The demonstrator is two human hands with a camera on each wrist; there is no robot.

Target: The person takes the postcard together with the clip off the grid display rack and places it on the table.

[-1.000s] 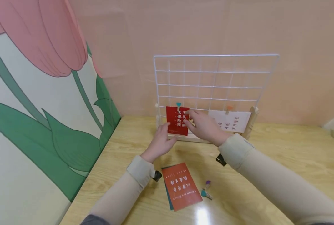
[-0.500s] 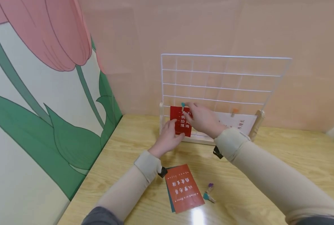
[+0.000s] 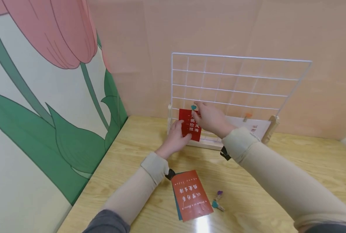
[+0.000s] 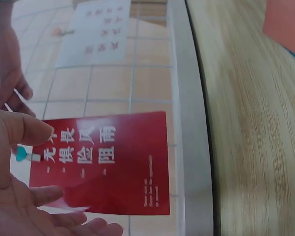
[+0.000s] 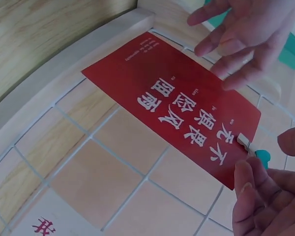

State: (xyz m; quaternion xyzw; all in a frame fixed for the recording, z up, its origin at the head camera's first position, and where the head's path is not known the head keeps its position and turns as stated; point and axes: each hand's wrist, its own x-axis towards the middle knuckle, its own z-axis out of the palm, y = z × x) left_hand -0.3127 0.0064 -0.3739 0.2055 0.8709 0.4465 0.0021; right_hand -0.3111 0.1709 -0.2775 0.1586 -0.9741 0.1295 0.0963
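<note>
A red card (image 3: 194,133) with white characters hangs low on the left of a white wire grid (image 3: 234,56). At its top edge a small clip with a teal heart (image 5: 263,158) holds it. My right hand (image 3: 212,119) is beside this clip, fingertips close to the card's upper corner; in the right wrist view the thumb stands apart from the clip. Around the card's lower left edge is my left hand (image 3: 176,139), thumb and fingers spread; whether they touch the card is unclear. Partly hidden by the right arm, a white card (image 3: 261,127) hangs under an orange clip (image 3: 248,115).
On the wooden table, an orange-red card (image 3: 191,195) lies over a teal one (image 3: 178,210). To its right are a purple-topped clip (image 3: 219,193) and a teal-topped clip (image 3: 216,205). A wooden base (image 3: 211,146) carries the grid, before a pink wall (image 3: 132,58).
My right hand has moved up from the red card's right edge to the clip at its top. My left hand has shifted slightly right over the card's left edge. The head view has turned a little.
</note>
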